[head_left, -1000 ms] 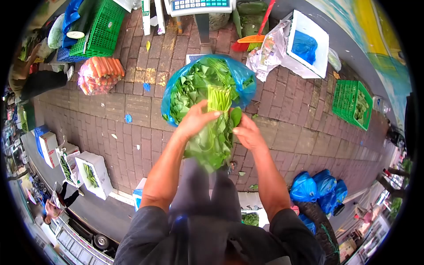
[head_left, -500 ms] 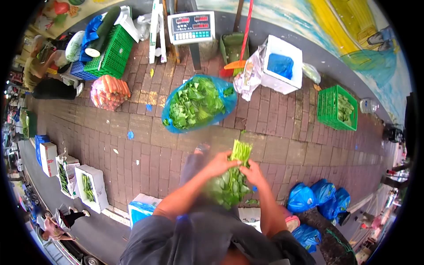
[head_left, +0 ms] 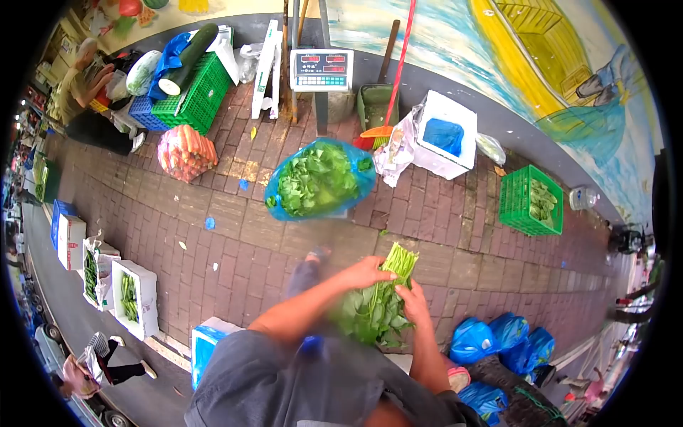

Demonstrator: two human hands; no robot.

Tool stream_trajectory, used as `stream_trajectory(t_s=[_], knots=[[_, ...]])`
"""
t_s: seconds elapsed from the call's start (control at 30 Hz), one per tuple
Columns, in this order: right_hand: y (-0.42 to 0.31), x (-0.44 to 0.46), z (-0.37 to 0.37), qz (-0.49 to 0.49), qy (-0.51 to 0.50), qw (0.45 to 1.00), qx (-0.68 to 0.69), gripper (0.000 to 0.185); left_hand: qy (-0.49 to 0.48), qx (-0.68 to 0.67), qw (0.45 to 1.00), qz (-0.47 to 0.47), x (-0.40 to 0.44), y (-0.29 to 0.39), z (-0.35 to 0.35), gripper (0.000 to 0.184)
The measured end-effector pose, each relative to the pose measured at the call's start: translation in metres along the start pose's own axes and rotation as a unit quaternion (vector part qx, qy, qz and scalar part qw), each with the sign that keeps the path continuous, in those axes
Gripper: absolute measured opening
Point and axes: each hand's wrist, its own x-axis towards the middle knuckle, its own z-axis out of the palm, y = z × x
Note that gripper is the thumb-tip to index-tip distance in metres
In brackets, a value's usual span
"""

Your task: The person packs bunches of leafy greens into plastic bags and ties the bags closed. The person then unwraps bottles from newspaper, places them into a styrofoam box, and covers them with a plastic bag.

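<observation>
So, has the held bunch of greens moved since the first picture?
Yes. Against the scale, the bunch of greens has moved farther away and rightward.

A reddish-brown brick sidewalk (head_left: 441, 208), crossed by a tan band of longer paving slabs (head_left: 442, 262) and marked with worn yellow patches (head_left: 250, 169), runs beside a wall painted with a colorful mural (head_left: 455, 43). A bright yellow boat (head_left: 492, 27) rides painted blue-and-white water above the wall's plain gray lower band (head_left: 525, 135). Opposite, a pale stone curb (head_left: 168, 354) borders a dark gray asphalt road (head_left: 165, 388) in soft, even daylight.
</observation>
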Motion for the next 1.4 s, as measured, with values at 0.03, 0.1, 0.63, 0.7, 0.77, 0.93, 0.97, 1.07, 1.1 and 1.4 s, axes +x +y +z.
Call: stream_trajectory(t_s=[0.03, 0.1, 0.63, 0.7, 0.77, 0.93, 0.97, 1.07, 1.1, 1.4], knots=[[-0.008, 0.001, 0.006, -0.014, 0.009, 1.0, -0.001, 0.039, 0.006, -0.02, 1.0, 0.003, 0.0, -0.001, 0.001, 0.048], [-0.009, 0.006, -0.004, -0.003, -0.001, 0.997, -0.076, 0.038, 0.026, -0.017, 0.999, 0.015, 0.002, -0.005, 0.003, 0.048], [-0.061, 0.011, 0.006, -0.034, -0.015, 0.982, -0.183, 0.036, -0.001, 0.022, 1.0, -0.013, -0.012, 0.034, -0.022, 0.047], [-0.067, 0.008, 0.006, -0.052, -0.018, 0.976, -0.211, 0.035, 0.017, 0.053, 0.998, -0.032, -0.018, 0.046, -0.02, 0.047], [-0.074, 0.005, 0.007, -0.046, -0.019, 0.978, -0.204, 0.034, -0.015, -0.008, 1.0, -0.013, -0.015, 0.033, -0.022, 0.047], [-0.045, 0.013, -0.001, -0.012, -0.028, 0.983, -0.181, 0.035, -0.048, -0.046, 0.998, -0.012, -0.01, 0.002, -0.03, 0.045], [-0.036, 0.015, -0.001, -0.012, -0.027, 0.985, -0.169, 0.036, -0.043, -0.045, 0.998, -0.018, -0.009, -0.003, -0.029, 0.045], [-0.043, 0.008, 0.016, -0.006, 0.036, 0.969, -0.244, 0.041, 0.0, -0.038, 0.999, -0.018, -0.01, 0.003, -0.02, 0.044], [-0.047, 0.004, 0.02, -0.012, 0.027, 0.973, -0.229, 0.043, 0.018, -0.035, 0.999, -0.016, -0.012, 0.008, -0.015, 0.044], [-0.026, 0.01, 0.021, -0.049, 0.027, 0.973, -0.222, 0.051, 0.044, 0.009, 0.999, -0.027, -0.01, 0.016, 0.002, 0.046]])
